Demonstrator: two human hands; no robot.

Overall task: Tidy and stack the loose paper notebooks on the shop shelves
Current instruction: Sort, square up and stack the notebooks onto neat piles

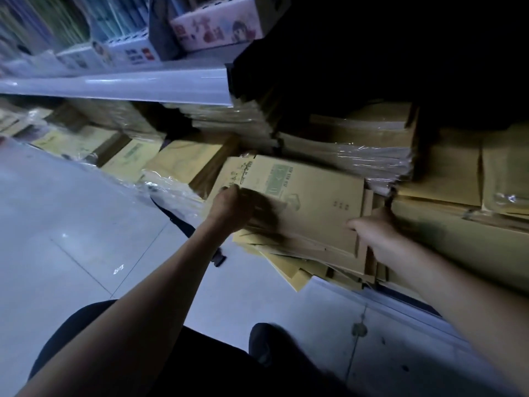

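The left hand [233, 206] grips the left edge of a loose stack of tan notebooks [303, 207], fingers curled under it. At its 3 o'clock, the right hand [375, 224] closes on the stack's right edge, thumb on the top cover. The stack lies fanned and uneven on the lowest shelf, overhanging the grey floor [71, 224]. At 12 o'clock from the stack sit plastic-wrapped bundles [357, 156]; at 11 o'clock runs the upper shelf's white edge [120, 87].
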